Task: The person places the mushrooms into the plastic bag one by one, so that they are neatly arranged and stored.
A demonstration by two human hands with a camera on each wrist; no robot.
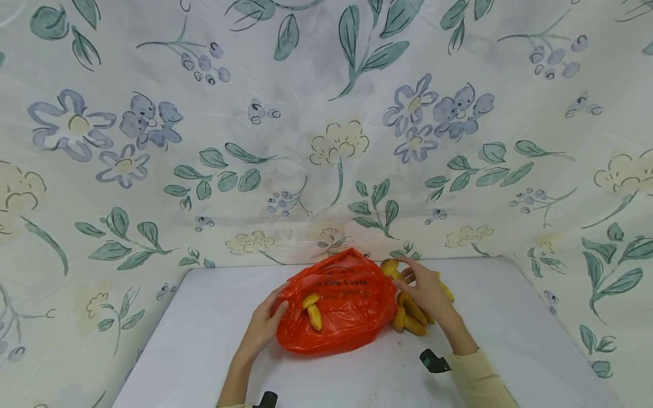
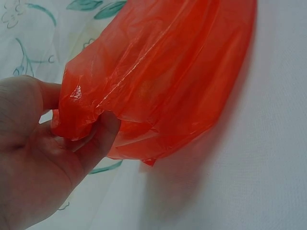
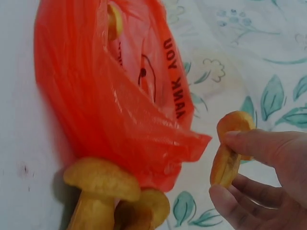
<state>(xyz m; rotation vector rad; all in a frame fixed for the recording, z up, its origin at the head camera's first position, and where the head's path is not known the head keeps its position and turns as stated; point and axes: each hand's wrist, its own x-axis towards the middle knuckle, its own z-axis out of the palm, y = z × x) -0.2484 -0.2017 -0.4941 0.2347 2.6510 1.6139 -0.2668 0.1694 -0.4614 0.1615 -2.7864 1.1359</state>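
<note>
Left hand (image 1: 265,323) pinches red bag (image 1: 352,326) by its edge, fingers part-closed; right hand (image 1: 427,288), fingers little apart, pinches yellow mushroom (image 3: 221,165)

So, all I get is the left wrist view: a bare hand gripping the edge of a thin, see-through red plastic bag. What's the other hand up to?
Observer: The right hand is pinching a yellow-brown, mushroom-shaped piece between thumb and fingers.
Visitor: Fun! Is anything inside the red plastic bag?
Observer: Yes, the head view shows a bright yellow mushroom-shaped piece inside it.
Visitor: And are there any more around?
Observer: Yes, several more yellow-brown mushrooms lie bunched on the white table, by the bag's right side.
</note>
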